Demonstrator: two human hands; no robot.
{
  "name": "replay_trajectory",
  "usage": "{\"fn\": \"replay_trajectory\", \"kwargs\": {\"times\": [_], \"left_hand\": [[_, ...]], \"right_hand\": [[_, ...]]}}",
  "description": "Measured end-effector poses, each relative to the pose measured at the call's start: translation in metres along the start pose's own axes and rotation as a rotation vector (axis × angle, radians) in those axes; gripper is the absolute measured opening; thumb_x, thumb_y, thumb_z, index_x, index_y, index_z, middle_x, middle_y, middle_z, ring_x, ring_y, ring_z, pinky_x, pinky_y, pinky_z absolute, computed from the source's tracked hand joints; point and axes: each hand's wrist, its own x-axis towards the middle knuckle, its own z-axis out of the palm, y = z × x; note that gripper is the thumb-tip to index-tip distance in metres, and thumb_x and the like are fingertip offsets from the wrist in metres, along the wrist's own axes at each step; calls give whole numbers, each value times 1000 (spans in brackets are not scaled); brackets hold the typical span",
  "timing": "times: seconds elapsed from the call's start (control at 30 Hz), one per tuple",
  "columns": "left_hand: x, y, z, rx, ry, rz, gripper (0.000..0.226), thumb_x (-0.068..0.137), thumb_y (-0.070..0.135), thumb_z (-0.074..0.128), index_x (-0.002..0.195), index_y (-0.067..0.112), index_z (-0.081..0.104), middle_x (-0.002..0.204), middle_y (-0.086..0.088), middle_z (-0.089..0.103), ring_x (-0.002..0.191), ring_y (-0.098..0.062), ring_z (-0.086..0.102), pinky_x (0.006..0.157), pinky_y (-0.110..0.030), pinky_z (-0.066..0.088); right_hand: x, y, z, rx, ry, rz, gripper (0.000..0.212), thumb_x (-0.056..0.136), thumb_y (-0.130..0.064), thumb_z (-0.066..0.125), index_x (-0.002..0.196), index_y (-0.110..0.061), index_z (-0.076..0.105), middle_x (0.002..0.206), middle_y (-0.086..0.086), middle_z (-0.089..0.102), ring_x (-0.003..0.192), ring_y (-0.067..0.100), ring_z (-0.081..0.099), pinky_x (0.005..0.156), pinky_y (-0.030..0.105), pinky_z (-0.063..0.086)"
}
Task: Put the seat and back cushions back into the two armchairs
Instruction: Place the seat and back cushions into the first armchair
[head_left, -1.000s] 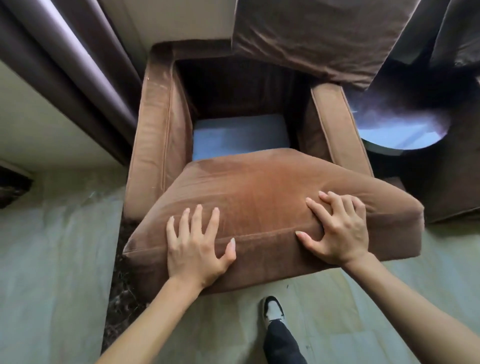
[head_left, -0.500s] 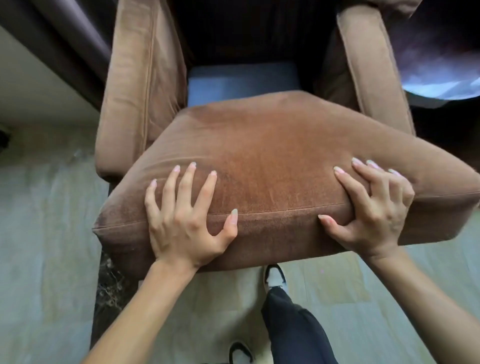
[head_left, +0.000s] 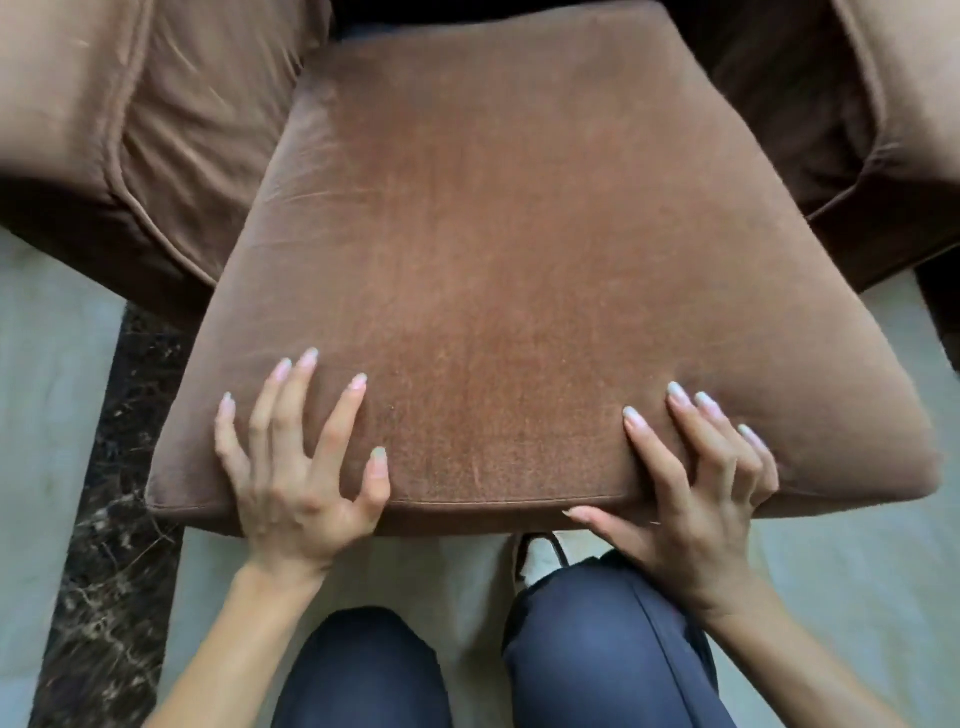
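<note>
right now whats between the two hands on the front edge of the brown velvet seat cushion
Only bare cushion. In the head view, the brown velvet seat cushion runs uncovered from the left hand to the right hand.

Armchair (head_left: 171, 130) carries the seat cushion (head_left: 519, 270), which lies between both armrests, front edge overhanging the chair front. Armchair stands on a pale floor (head_left: 47, 395); a dark marbled floor strip (head_left: 114, 545) runs under its left front corner. One shoe (head_left: 535, 558) rests on the pale floor
</note>
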Motion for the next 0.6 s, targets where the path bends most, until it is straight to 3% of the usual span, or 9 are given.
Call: {"fn": "replay_trajectory", "kwargs": {"times": [0.07, 0.17, 0.3, 0.4, 0.47, 0.6], "left_hand": [[-4, -21, 33, -8, -17, -109, 47, 103, 36, 41, 142, 15, 56, 156, -23, 42, 145, -39, 39, 117, -68, 22], [6, -46, 71, -71, -198, -265, 56, 103, 45, 37, 155, 26, 39, 167, -14, 23, 155, -35, 19, 120, -65, 18], [-1, -48, 110, -100, -462, -230, 62, 101, 58, 25, 159, 38, 23, 171, -8, 10, 158, -32, 5, 123, -64, 13], [-2, -41, 114, -98, -463, -264, 64, 97, 60, 27, 157, 37, 29, 168, -12, 20, 155, -34, 15, 121, -67, 17], [19, -35, 109, -113, -430, -292, 65, 95, 63, 32, 154, 36, 34, 165, -14, 25, 153, -35, 19, 119, -68, 20], [84, -15, 113, -127, -420, -212, 66, 96, 68, 32, 157, 44, 24, 170, -8, 11, 157, -32, 5, 121, -67, 13]], "right_hand": [[-31, -1, 35, -15, -36, 3, 83, 76, -86, 64, 131, -24, 59, 141, 11, 50, 127, 31, 51, 102, 49, 36], [-76, 9, 78, -56, -150, 35, 82, 76, -88, 61, 131, -27, 58, 134, 5, 49, 117, 30, 51, 94, 47, 37], [-95, 11, 90, -9, -141, 56, 81, 79, -84, 62, 134, -24, 59, 130, 9, 52, 117, 30, 50, 94, 45, 35], [-53, 16, 77, 103, -127, 89, 70, 89, -73, 57, 133, -20, 65, 128, 16, 57, 118, 35, 48, 93, 45, 34], [0, 38, 74, 81, -114, 139, 67, 92, -67, 57, 141, -22, 61, 140, 18, 53, 130, 39, 44, 100, 51, 37], [115, 93, 97, 14, -171, 276, 75, 91, -78, 42, 153, -35, 46, 161, 16, 36, 149, 42, 27, 116, 58, 31]]}}
